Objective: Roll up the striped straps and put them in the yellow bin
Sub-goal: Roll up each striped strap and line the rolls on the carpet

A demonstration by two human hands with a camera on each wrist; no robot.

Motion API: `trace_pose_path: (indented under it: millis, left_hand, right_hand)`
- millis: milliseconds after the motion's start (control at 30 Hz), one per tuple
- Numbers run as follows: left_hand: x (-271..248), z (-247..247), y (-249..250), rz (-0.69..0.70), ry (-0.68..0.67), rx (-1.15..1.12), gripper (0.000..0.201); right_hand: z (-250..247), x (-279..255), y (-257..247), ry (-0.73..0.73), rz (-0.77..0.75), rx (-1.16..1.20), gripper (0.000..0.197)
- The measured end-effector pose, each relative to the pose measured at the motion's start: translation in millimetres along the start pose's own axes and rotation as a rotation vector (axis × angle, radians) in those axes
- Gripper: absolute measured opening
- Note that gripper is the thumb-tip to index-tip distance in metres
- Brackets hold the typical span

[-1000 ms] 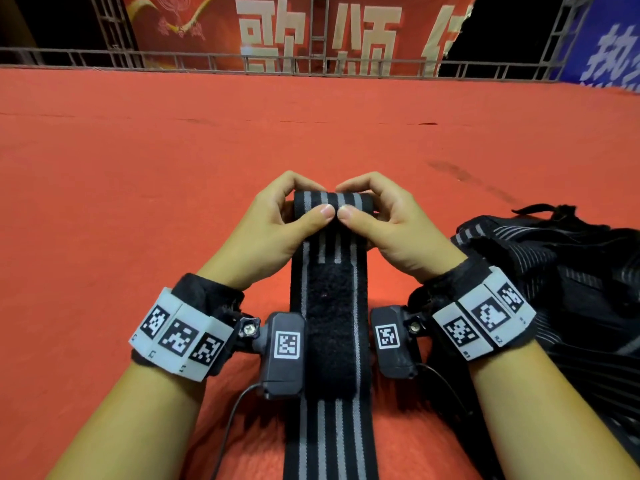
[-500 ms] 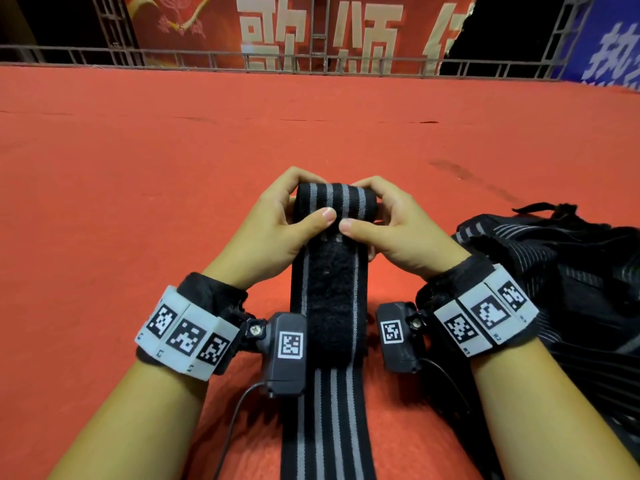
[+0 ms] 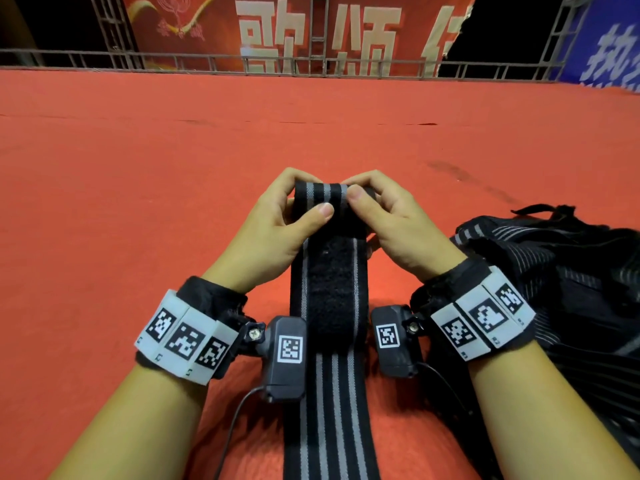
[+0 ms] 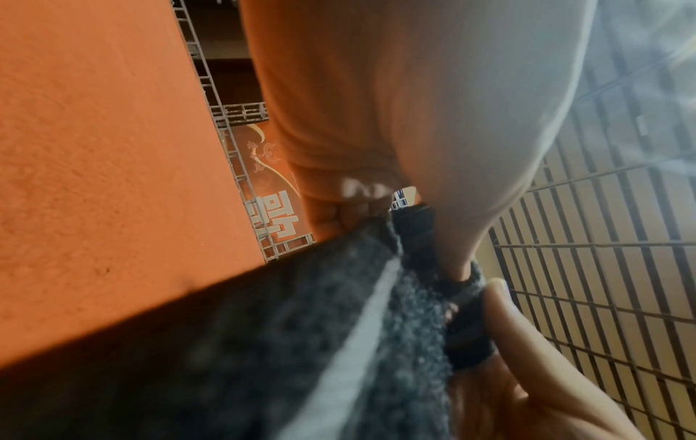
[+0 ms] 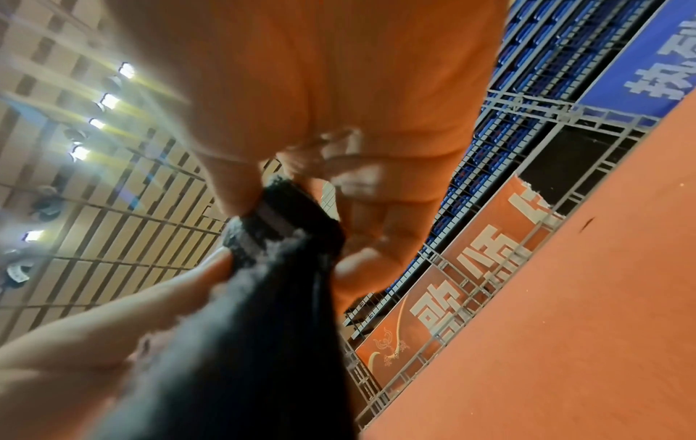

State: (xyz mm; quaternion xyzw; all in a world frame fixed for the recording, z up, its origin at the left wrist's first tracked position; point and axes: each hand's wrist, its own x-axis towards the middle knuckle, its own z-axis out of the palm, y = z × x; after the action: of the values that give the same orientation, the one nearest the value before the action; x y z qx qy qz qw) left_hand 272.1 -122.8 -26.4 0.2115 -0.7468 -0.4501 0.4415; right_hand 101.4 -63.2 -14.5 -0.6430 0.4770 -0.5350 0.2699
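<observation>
A black strap with grey stripes [image 3: 329, 393] runs from the bottom edge up between my wrists, its far end wound into a small roll [image 3: 323, 199]. My left hand [image 3: 277, 216] grips the roll's left side, thumb on top, fingers curled behind. My right hand [image 3: 384, 213] grips its right side the same way. A fuzzy black patch [image 3: 332, 282] lies on the strap just below the roll. Both wrist views show the roll close up: strap [image 4: 339, 342] under my left hand's thumb, roll [image 5: 278, 226] between my right hand's fingers. No yellow bin is in view.
A heap of more black striped straps [image 3: 561, 282] lies at my right on the red carpet [image 3: 138, 202]. A metal railing [image 3: 311, 65] and red banner [image 3: 311, 29] close the far side. Open carpet stretches ahead and to the left.
The roll has grown thicker as both hands turned it toward me. The thumbs have shifted on top of it, the right one higher up, and less of the fuzzy patch lies flat.
</observation>
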Motion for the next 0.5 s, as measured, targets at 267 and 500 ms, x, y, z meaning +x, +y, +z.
trace_pose_path:
  millis: [267,500]
  left_hand:
    - [0.4,-0.5,0.4,-0.07,0.038,0.04,0.027]
    - [0.8,2.0,-2.1,-0.104,0.08,0.0,0.046]
  right_hand:
    - [4.6,-0.7,5.0,-0.054,-0.05,-0.013,0.021]
    - [-2.4,0.8,5.3,-0.041,0.004,0.046,0.017]
